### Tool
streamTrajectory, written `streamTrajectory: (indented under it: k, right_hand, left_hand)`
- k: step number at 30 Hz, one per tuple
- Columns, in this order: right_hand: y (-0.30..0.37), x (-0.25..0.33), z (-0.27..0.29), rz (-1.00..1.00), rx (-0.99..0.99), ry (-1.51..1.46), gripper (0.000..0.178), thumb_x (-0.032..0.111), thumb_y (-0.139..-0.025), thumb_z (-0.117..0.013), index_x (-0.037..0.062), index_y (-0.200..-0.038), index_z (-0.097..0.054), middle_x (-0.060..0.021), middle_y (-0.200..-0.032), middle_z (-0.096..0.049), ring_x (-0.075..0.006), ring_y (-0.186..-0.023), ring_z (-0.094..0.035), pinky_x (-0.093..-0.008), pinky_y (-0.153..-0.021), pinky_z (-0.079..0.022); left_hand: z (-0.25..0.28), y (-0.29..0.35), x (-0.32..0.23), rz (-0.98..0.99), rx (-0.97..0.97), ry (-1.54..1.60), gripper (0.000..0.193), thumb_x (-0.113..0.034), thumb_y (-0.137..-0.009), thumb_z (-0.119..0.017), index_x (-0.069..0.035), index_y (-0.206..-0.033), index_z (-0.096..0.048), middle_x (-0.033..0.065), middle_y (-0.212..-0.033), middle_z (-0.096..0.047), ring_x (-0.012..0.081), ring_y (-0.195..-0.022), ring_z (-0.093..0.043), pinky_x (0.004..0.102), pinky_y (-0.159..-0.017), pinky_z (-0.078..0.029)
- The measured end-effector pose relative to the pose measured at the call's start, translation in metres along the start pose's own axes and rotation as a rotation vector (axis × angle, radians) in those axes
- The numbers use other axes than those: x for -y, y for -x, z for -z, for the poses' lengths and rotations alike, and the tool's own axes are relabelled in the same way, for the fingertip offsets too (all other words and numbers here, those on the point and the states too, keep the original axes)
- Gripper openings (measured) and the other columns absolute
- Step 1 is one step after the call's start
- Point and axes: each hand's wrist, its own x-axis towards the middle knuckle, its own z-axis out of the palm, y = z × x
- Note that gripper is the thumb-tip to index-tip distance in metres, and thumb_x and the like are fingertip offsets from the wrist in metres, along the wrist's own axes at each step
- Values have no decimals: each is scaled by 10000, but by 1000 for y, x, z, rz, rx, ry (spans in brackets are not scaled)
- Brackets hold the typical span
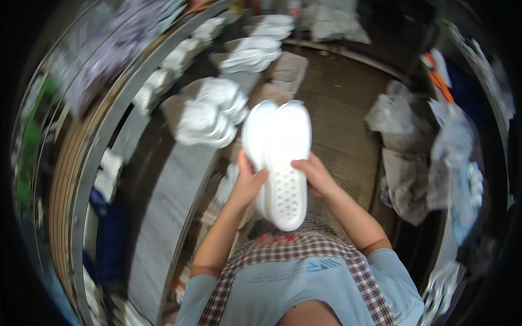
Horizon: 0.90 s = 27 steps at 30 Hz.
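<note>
Grey and long, the bench point(163, 201) stretches out left of the fingers of the left hand point(250, 183); on it, the sole stacks point(204, 126) sit ahead of those fingertips. And here are the white soles point(287, 146), gripped between that hand and the right hand point(319, 176), thumbs on top! They overlap, so one could slide free if either grip slackens; a leftward swing could clip the stacks.

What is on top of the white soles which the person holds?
The left hand and right hand each lay a thumb on the white soles. Their other fingers are mostly hidden underneath, so the exact grip cannot be seen.
</note>
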Motion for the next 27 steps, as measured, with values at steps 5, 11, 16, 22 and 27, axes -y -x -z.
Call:
streamTrajectory:
  k: [5,11,16,22,27]
  right_hand:
    - [26,2,21,137,-175,164,618,216,-845,-601,-81,-1272,-266,-181,-1069,-571,-200,-943,-580,-305,-799,-487]
    - [85,-42,53,153,-388,236,701,166,-766,-667,-110,-1278,-275,-215,-1131,-533,-232,-1044,-536,-315,-867,-445]
    - [155,-42,89,113,-590,19,582,91,-795,-558,-59,-1311,-337,-171,-1244,-479,-211,-1125,-493,-310,-933,-413]
    - [230,-29,138,313,-841,-238,540,64,-799,-551,-39,-1297,-371,-140,-1208,-504,-184,-1083,-510,-301,-906,-419]
    - [284,-10,190,472,-946,-214,536,39,-801,-541,-27,-1303,-366,-126,-1205,-508,-176,-1056,-525,-300,-890,-430]
  left_hand:
    - [-28,-9,20,195,107,369,583,-67,-895,-455,-114,-1372,-124,174,-1331,-344,273,-1138,-461,378,-900,-451]
    - [-81,-6,75,448,111,469,543,-200,-941,-420,-129,-1383,-113,175,-1330,-349,315,-1121,-484,435,-891,-461]
    - [-152,-6,96,483,371,387,544,-179,-937,-421,-109,-1384,-119,165,-1332,-345,297,-1144,-462,415,-911,-443]
    - [-231,-6,87,507,414,369,520,-41,-873,-410,-70,-1355,-216,179,-1255,-421,289,-1088,-507,407,-872,-473]
    - [-291,-5,89,508,435,297,501,-23,-857,-401,-59,-1334,-251,171,-1193,-464,281,-1024,-549,395,-828,-499]
